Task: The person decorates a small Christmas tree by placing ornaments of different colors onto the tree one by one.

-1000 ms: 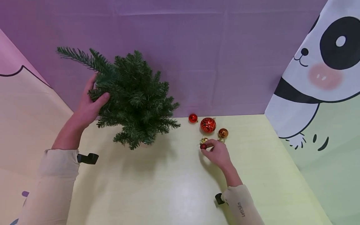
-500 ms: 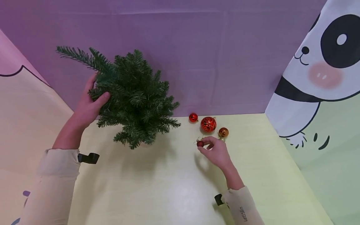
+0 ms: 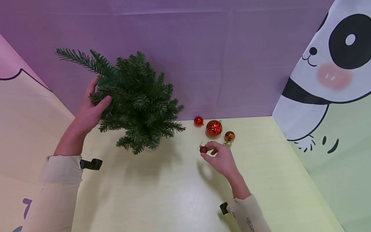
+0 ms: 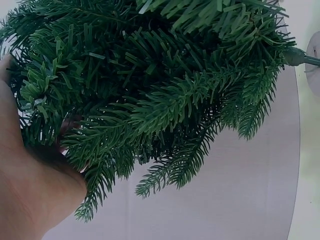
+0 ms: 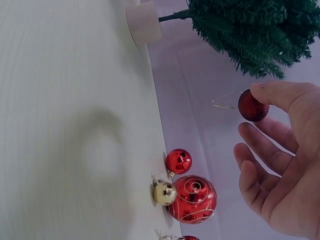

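Observation:
At the left of the head view, my left hand (image 3: 90,111) grips the side of a small artificial Christmas tree (image 3: 142,100), thumb in front. The other fingers are mostly hidden by green branches (image 4: 165,100). My right hand (image 3: 222,159) pinches a small dark red Christmas bauble (image 3: 203,149) between thumb and finger, off the table. A thin loop of string (image 5: 225,104) hangs from the bauble. In the right wrist view, the tree stands on a pale round base (image 5: 143,23).
Beyond my right hand lie a shiny red bauble (image 3: 198,121), a large red bauble with gold swirls (image 3: 214,128), a copper bauble (image 3: 230,136) and a gold bauble (image 5: 164,193). A purple cloth (image 3: 197,58) backs the pale table (image 3: 174,193); a panda print (image 3: 307,119) hangs right.
My right hand has lifted the small dark red bauble away from the other baubles and carried it slightly left. The left hand and the tree stay nearly still.

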`<state>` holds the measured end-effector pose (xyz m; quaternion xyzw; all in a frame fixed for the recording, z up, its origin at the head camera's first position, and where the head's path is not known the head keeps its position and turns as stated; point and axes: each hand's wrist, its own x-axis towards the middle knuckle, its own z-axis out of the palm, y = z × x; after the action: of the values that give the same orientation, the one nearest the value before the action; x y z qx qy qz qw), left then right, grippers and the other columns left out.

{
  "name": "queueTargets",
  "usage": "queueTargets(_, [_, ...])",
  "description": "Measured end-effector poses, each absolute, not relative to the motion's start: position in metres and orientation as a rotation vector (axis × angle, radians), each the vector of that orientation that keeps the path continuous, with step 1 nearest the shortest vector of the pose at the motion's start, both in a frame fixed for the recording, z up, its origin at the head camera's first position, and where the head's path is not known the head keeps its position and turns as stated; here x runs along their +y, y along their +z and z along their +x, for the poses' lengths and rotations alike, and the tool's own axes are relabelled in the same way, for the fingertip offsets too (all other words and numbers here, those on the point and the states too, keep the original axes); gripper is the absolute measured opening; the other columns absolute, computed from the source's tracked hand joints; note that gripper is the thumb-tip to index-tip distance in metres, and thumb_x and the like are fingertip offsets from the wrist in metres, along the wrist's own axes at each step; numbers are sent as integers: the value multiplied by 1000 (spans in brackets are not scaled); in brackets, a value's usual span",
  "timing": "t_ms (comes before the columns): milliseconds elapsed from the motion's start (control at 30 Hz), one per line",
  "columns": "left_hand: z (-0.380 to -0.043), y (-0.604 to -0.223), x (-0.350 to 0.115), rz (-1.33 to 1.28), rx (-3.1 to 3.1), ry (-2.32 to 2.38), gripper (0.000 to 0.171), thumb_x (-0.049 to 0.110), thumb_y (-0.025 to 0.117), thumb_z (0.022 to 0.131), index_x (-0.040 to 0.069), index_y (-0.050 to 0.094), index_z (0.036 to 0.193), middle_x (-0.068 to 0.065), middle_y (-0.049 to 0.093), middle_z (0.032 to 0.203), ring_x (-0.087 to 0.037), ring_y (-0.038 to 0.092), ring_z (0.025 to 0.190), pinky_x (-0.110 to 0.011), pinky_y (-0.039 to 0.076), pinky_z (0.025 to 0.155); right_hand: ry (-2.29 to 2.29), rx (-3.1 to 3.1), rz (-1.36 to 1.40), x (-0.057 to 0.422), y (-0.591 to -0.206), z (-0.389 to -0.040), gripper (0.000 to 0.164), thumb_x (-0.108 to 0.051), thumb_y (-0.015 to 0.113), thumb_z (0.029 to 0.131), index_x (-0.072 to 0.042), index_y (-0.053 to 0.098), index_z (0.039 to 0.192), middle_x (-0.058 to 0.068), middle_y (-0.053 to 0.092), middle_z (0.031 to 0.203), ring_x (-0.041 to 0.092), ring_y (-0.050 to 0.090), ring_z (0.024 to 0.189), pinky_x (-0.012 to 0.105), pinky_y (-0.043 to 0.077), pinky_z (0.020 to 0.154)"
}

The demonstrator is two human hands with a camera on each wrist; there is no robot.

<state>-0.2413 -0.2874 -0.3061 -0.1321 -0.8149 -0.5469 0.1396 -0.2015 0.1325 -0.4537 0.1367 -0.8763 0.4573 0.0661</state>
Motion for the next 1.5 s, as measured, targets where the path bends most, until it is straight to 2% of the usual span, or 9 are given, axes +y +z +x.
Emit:
queueTargets(333, [-241, -307, -289, -373, -2382, -1556, 70, 26, 51, 101, 28, 9, 157, -1, -1, 161, -23, -4, 146, -58, 0, 112, 1391, -2629, 435, 124, -444, -192, 19, -12, 81, 79, -12, 71, 96, -6, 69, 87, 26, 64, 81, 44, 53, 74])
queueTargets(433, [-242, -307, -288, -376, -2387, -1558, 71, 26, 51, 101, 29, 8, 157, -1, -2, 161, -23, -6, 146, -59, -1, 111, 1372, -2626, 444, 123, -442, -190, 20, -12, 81, 79, -13, 71, 96, -7, 69, 87, 23, 63, 80, 45, 53, 75])
queueTargets(700, [-239, -305, -288, -354, -2374, -1555, 71, 27, 51, 100, 29, 8, 157, -2, -1, 162, -23, -5, 146, -58, -1, 112, 1318, -2593, 509, 119, -437, -187, 22, -14, 82, 78, -15, 71, 97, -10, 69, 88, 10, 61, 78, 32, 52, 72])
queueTargets(1333, [-242, -309, -289, -340, -2379, -1553, 73, 27, 51, 100, 26, 6, 157, -3, -1, 162, -20, -4, 146, -54, 0, 113, 1229, -2581, 553, 109, -420, -173, 23, -16, 83, 77, -16, 72, 98, -13, 68, 88, 7, 59, 77, 32, 51, 70])
queueTargets(1500, [-242, -310, -290, -333, -2391, -1537, 73, 27, 51, 100, 27, 6, 157, -3, -2, 162, -20, -6, 146, -55, -2, 112, 1219, -2553, 587, 107, -419, -168, 21, -16, 82, 78, -16, 72, 97, -14, 68, 88, 5, 58, 75, 28, 51, 69])
